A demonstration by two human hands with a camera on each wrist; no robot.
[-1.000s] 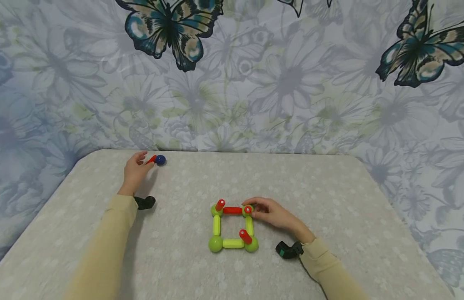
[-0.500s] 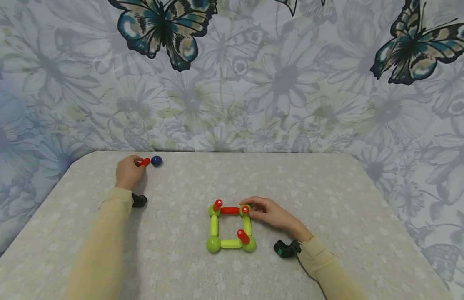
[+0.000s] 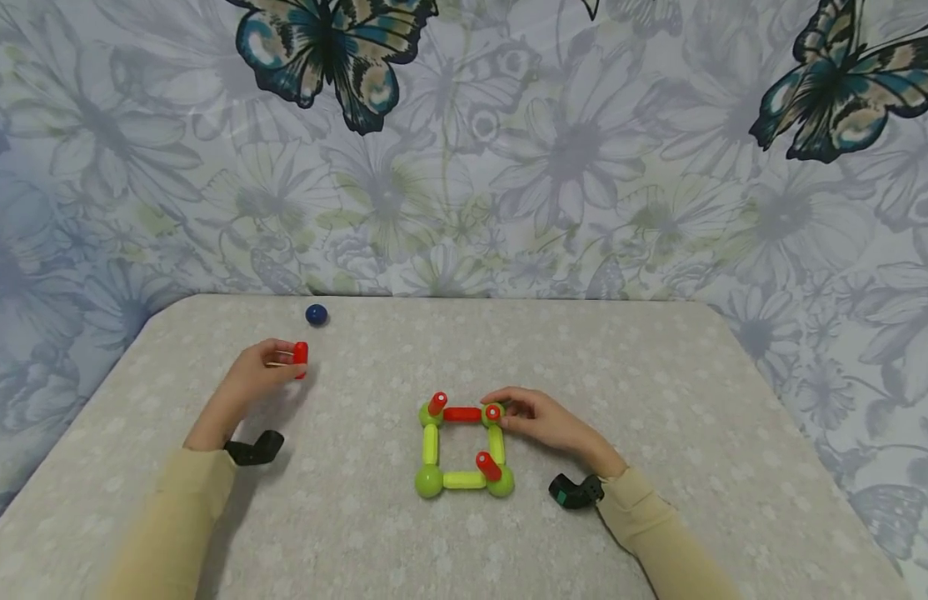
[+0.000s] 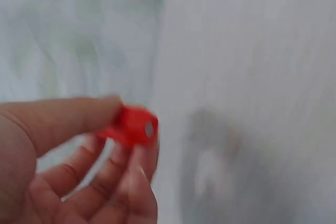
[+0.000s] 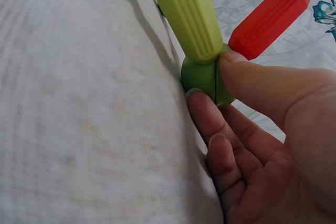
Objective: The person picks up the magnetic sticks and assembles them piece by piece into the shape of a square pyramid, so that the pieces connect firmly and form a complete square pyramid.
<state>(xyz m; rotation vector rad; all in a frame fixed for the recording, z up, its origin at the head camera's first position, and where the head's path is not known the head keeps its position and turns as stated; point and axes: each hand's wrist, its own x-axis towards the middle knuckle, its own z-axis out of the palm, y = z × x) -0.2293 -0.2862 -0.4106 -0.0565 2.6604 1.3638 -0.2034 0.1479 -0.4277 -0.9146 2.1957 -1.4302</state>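
My left hand [image 3: 256, 371] pinches a red magnetic rod [image 3: 301, 360] between thumb and fingers, above the table's left part. In the left wrist view a grey metal tip shows on the rod's [image 4: 137, 125] end. At the table's middle lies a square of green balls joined by yellow-green rods [image 3: 464, 481] and one red rod [image 3: 462, 414] on the far side. Red rods stand up from three of its corners. My right hand [image 3: 545, 419] grips the far right corner; in the right wrist view thumb and fingertips pinch its green ball [image 5: 199, 80], below an upright red rod [image 5: 270, 19].
A dark blue ball [image 3: 316, 314] lies near the table's far left edge. Behind the cloth-covered table [image 3: 621, 367] rises a wall [image 3: 464, 167] with flowers and butterflies. Black wrist devices [image 3: 256, 448] sit on both wrists.
The left hand has taken the red rod away from the blue ball and brought it nearer, turning it more upright. The blue ball stayed behind. My right hand keeps its hold on the corner.
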